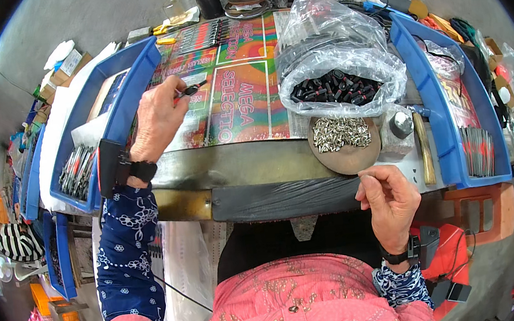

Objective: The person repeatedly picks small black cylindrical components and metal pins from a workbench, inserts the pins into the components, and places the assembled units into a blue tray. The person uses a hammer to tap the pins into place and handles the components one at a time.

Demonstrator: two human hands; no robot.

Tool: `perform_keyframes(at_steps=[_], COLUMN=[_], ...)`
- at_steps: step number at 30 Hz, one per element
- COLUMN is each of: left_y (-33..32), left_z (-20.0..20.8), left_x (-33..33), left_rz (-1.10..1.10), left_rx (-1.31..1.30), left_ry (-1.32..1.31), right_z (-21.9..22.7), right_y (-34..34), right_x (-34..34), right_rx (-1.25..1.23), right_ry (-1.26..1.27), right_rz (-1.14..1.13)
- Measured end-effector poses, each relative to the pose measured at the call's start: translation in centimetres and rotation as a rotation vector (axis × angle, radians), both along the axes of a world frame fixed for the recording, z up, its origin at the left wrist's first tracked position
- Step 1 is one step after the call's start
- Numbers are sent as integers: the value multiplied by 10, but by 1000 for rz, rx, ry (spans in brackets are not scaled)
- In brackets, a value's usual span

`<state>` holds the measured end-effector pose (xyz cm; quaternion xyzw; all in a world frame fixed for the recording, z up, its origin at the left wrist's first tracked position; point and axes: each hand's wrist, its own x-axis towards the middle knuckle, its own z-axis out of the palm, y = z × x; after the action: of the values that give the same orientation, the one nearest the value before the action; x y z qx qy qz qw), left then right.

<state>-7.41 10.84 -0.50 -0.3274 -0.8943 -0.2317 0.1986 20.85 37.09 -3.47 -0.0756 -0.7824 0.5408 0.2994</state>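
Note:
My left hand [161, 114] is closed around a slim black pen-like piece with a red mark [190, 90], above the colourful printed sheet [220, 111]. My right hand [390, 203] hovers by the table's front edge with thumb and fingertips pinched together. Anything small between those fingertips is too small to make out. Just beyond it, a round brown plate [337, 163] bears a heap of small silvery metal tips [340, 131]. Behind the plate, an open clear plastic bag [333, 46] holds many black pieces with red marks [340, 87].
Blue trays holding thin rods stand at left [115, 106] and right [500, 157]. A row of pen-like pieces [203, 36] lies at the sheet's far end. Right of the plate are a small dark-capped bottle [401, 124] and a wooden-handled tool [424, 149].

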Motion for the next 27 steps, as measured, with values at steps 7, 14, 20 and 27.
perform_keyframes(at_steps=[7,14,20,27], left_y=[1,24,43,55], left_z=[2,-15,-25,-38], left_x=[-46,-85,-120,-146], left_rz=[21,-6,24,10], left_rx=[-17,-15,-56,-82], left_ry=[16,13,25,97], right_z=[-9,-15,-13,-12], right_y=[10,14,20,26], right_x=[-8,-13,-14,-20], right_rx=[14,150,290,316], right_ry=[15,92,106,150], right_rz=[-8,15,108,201])
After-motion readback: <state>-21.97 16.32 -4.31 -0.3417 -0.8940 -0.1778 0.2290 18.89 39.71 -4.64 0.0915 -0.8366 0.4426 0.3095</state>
